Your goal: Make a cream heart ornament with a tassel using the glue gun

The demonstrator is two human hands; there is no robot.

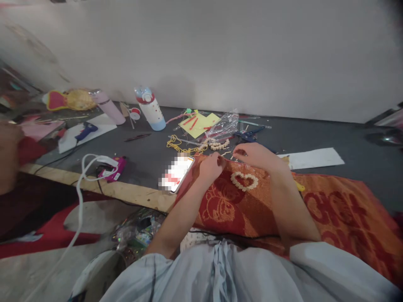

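Observation:
My left hand (213, 165) rests at the far edge of a red and orange patterned towel (217, 209), its fingers curled together. Opposite it, a small gap away, my right hand (252, 155) has its thumb and fingers bent into a pinch. Whatever either hand holds is too small to make out. Just below them on the towel lies a cream heart-shaped ring (244, 189) of small bead-like pieces. Beyond my fingers are a similar cream strand (219, 145), short pale sticks, and a tangle of yellow cord (176, 144).
A lit phone (178, 174) lies left of the towel. Further left are a magenta device (116, 168) with a white cable, a blue glue gun (86, 131) and two bottles. Yellow paper (198, 124) and clear plastic (225, 123) lie at the back. Another person's arm (9, 155) is at far left.

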